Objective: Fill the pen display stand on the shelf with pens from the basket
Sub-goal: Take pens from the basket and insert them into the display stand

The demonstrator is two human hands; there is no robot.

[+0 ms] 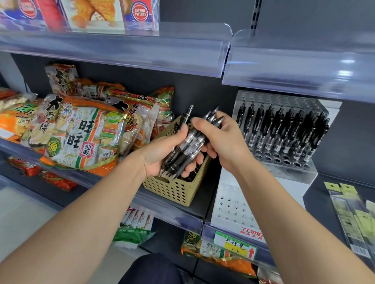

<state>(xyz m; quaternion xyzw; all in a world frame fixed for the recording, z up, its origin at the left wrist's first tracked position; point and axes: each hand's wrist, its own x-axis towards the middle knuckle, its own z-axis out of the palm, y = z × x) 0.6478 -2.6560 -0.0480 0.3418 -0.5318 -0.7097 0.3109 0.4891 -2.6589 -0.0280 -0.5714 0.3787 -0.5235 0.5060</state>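
My left hand (161, 153) grips a bundle of black pens (187, 145) above the tan perforated basket (175, 190) on the middle shelf. My right hand (220, 142) curls its fingers round the upper ends of the same bundle. To the right stands the clear acrylic pen display stand (289, 159); a row of black pens (288, 129) stands upright in it, and the front rows of holes are open. The inside of the basket is mostly hidden by my hands.
Bags of rice crackers (80, 132) crowd the shelf left of the basket. Clear plastic shelf lips (296, 68) overhang above. A white perforated stand (233, 206) sits in front of the display, and packaged items (359, 218) lie at the far right.
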